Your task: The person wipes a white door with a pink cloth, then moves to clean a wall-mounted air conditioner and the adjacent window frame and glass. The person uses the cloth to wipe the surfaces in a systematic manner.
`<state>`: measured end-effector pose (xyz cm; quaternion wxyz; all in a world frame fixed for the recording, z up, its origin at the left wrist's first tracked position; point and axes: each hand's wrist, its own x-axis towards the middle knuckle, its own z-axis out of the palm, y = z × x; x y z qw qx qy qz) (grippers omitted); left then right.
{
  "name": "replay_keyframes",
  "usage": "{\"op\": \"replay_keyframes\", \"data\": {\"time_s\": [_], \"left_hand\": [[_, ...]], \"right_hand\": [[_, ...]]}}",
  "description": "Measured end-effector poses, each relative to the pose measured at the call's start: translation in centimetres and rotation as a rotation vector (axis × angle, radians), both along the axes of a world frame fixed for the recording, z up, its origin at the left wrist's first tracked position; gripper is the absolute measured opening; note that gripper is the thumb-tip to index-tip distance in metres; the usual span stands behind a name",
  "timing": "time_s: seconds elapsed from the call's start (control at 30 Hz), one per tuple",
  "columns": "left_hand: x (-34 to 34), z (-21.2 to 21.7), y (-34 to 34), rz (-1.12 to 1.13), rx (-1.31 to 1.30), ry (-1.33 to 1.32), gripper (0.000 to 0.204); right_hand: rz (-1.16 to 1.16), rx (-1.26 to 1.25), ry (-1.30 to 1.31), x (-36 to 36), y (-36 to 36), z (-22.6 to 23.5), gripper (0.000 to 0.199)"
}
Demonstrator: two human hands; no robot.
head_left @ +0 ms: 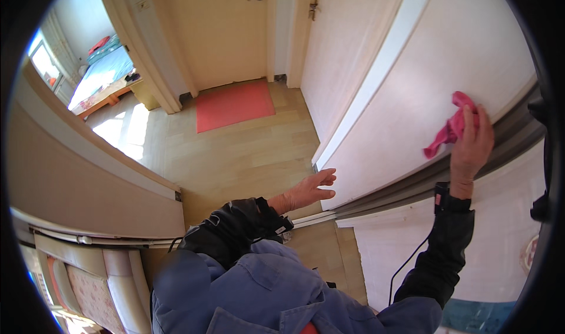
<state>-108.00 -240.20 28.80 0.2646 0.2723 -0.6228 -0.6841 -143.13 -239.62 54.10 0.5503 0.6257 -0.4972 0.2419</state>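
Observation:
My right hand [472, 144] is raised at the right, pressing a crumpled pink cloth [448, 135] against a white wall [406, 110]. The cloth hangs out past the fingers on their left side, and part of it is hidden under the palm. Just beneath the hand, a grey-brown band of trim [400, 188] runs along the wall. My left hand [309, 191] is held out in front of my body with its fingers apart. It holds nothing and is nearest to the wall's lower left corner. Dark sleeves cover both forearms.
Ahead, a red mat [235, 105] lies before a closed cream door [215, 34]. Another door [347, 28] stands at the right of it. Through a doorway at far left shows a bed [106, 72]. A padded sofa [88, 281] is at lower left.

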Motion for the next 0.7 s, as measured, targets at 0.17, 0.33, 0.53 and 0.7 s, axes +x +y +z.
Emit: {"op": "replay_keyframes", "data": {"time_s": [0.17, 0.33, 0.53, 0.7], "left_hand": [[3.3, -3.3, 1.7, 0.111, 0.029, -0.098, 0.063], [3.4, -5.2, 4.9, 0.103, 0.024, -0.094, 0.057], [2.3, -6.0, 7.9, -0.01, 0.029, -0.193, 0.059], [-3.0, -5.2, 10.9, -0.138, -0.139, -0.195, 0.084]], "right_hand": [[-0.321, 0.173, 0.09, -1.2, -4.5, -4.0, 0.034], [-0.147, 0.585, 0.251, -0.1, -4.5, -20.2, 0.03], [0.046, 1.179, -0.611, 2.0, 5.2, -29.9, 0.03], [0.707, 1.042, -1.743, 5.1, 15.8, -26.2, 0.044]]}}
